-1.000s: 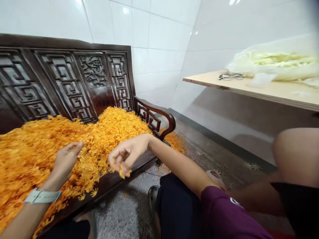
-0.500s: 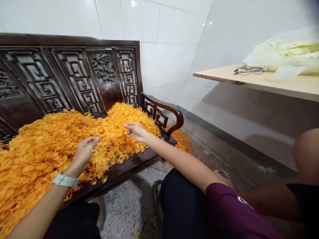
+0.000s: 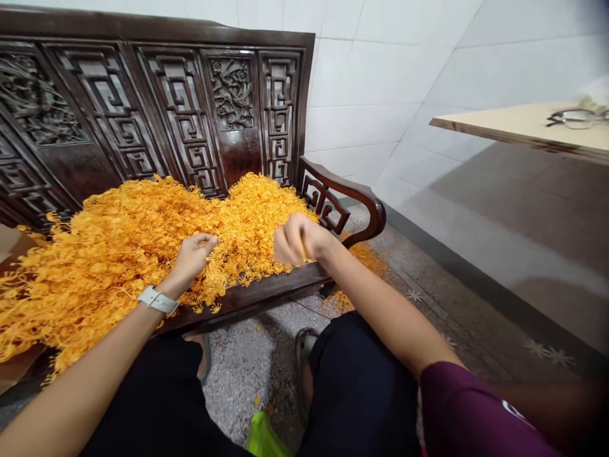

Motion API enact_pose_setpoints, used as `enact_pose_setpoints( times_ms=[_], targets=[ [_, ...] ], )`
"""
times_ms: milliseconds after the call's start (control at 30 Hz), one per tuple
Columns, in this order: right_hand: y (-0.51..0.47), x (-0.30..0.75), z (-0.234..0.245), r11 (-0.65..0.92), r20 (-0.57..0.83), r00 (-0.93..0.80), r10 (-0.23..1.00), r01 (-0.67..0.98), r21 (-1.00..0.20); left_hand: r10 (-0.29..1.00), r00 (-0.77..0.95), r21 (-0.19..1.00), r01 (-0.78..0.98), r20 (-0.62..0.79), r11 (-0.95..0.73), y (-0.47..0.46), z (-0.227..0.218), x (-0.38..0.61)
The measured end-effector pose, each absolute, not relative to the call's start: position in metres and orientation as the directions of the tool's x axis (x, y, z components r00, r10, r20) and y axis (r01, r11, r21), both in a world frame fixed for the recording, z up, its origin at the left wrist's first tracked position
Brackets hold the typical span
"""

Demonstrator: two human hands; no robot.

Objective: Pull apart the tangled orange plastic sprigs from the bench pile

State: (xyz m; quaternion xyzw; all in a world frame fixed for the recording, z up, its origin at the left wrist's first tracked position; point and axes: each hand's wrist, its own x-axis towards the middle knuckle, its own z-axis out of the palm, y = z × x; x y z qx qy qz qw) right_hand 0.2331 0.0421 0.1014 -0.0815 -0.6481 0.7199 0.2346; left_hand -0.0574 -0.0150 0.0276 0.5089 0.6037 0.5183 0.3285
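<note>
A large heap of small orange spidery, flower-like pieces (image 3: 128,235) covers the seat of a dark carved wooden bench (image 3: 266,282). Over the heap's front, my left hand (image 3: 193,259) has its thumb and fingers pinched together; whatever is between the tips is too small to make out. It wears a pale watch (image 3: 158,299) on the wrist. My right hand (image 3: 299,240) is curled closed near the bench's right end, smeared by motion. A thin orange sliver shows at its fingers, but its kind is unclear.
Right of the bench's curved armrest (image 3: 375,212), more orange pieces (image 3: 368,260) lie on the speckled floor. A wooden shelf (image 3: 499,127) with eyeglasses (image 3: 578,119) juts out at upper right. A bright green bag-like thing (image 3: 266,438) sits between my legs.
The view has tilted down and left. My right hand has drawn back toward me, off the heap's middle, and turned into a curled fist-like shape. My left hand stays pinched.
</note>
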Motion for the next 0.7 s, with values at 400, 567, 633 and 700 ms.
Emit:
enact_pose_setpoints(
  times_ms=[400, 567, 633, 700],
  targets=[
    [0.062, 0.202, 0.036, -0.405, -0.259, -0.475, 0.841, -0.236, -0.884, 0.957, -0.278, 0.986, 0.165, 0.078, -0.032, -0.013, 0.03, -0.037],
    [0.057, 0.192, 0.038, -0.324, -0.188, -0.576, 0.795, -0.142, -0.935, 0.929, -0.359, 0.986, -0.103, 0.085, -0.13, 0.0, 0.049, -0.003],
    [0.055, 0.185, 0.038, -0.195, -0.066, -0.566, 0.822, -0.17, -0.966, 0.939, -0.324, 0.984, -0.092, 0.116, -0.153, 0.003, 0.051, 0.012],
    [0.055, 0.178, 0.039, -0.069, 0.038, -0.517, 0.855, -0.186, -0.98, 0.948, -0.281, 0.983, -0.053, 0.152, -0.173, 0.007, 0.048, 0.025]
  ],
)
